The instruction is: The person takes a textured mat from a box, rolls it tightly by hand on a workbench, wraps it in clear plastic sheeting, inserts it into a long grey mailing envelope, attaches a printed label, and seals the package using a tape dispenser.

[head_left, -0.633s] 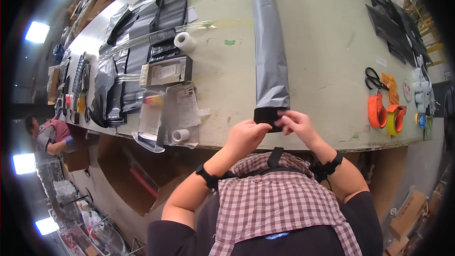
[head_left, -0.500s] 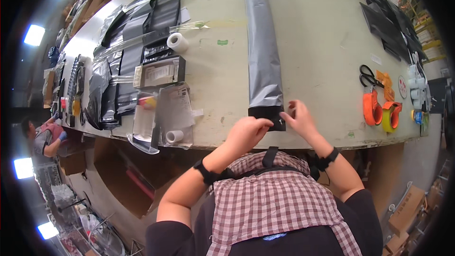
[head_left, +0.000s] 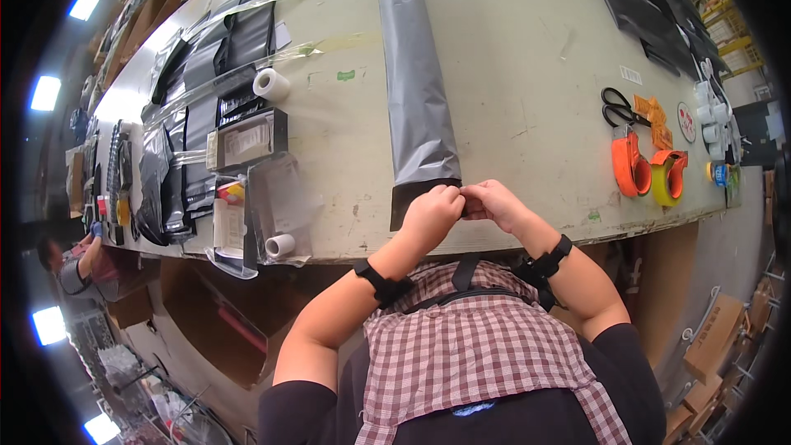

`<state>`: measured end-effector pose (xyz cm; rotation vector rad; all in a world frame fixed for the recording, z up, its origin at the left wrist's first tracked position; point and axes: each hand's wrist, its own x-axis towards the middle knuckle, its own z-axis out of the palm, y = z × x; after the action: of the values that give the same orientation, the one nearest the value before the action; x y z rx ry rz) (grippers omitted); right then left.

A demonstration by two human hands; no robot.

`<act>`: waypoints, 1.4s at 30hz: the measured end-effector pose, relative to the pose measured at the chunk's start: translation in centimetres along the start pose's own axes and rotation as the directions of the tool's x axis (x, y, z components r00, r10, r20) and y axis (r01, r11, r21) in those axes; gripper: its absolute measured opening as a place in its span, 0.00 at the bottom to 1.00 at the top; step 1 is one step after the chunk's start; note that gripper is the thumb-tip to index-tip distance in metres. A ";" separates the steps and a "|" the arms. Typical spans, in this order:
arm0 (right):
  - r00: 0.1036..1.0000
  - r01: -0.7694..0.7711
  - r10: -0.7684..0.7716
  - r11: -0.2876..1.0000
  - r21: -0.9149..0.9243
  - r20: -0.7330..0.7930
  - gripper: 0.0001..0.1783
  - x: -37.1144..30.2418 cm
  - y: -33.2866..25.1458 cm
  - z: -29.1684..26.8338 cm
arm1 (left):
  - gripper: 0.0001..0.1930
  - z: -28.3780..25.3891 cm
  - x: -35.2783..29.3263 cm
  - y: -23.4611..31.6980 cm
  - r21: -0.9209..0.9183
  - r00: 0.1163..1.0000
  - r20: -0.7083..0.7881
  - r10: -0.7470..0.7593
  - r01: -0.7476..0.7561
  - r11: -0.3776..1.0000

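Grey plastic bag [head_left: 418, 91] is lying on the table [head_left: 527, 115], long axis running away from both hands; the left hand [head_left: 432, 213], nearer, is pinching its black end [head_left: 405, 201]; the right hand [head_left: 498, 204] is bunching narrowly beside it, its grip unclear.

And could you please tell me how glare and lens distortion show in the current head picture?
In the head view, the near edge of the table bends in a curve and the corners fall to black; also in the head view, the lights at far left burn out to white, and the grey package shows a soft sheen.
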<state>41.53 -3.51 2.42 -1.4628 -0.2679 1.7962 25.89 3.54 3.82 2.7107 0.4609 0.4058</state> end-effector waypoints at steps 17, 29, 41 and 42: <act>0.273 0.342 -0.695 -0.576 -0.742 0.665 0.39 1.1 -2.6 -1.9 | 0.13 -12.4 -23.6 -4.0 0.104 0.435 0.813 -0.386 0.543 0.833; 0.199 0.649 -0.750 -0.381 -0.658 0.631 0.11 -1.6 -3.8 2.8 | 0.27 -2.4 3.9 -11.2 0.201 0.959 0.233 0.158 -0.207 0.958; 0.414 0.627 -0.867 0.493 -0.604 -0.278 0.16 -0.7 -7.1 3.8 | 0.20 -9.8 2.3 -4.0 -0.834 0.814 0.148 -0.562 0.408 0.372; 0.425 0.589 -0.821 0.570 -0.573 -0.380 0.18 -0.6 -7.1 3.6 | 0.18 -8.4 3.3 -4.6 -0.898 0.738 0.145 -0.659 0.378 0.225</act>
<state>41.41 1.92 8.30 -1.7232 -0.7865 0.4951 24.84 11.32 10.20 1.2891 0.8956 0.5960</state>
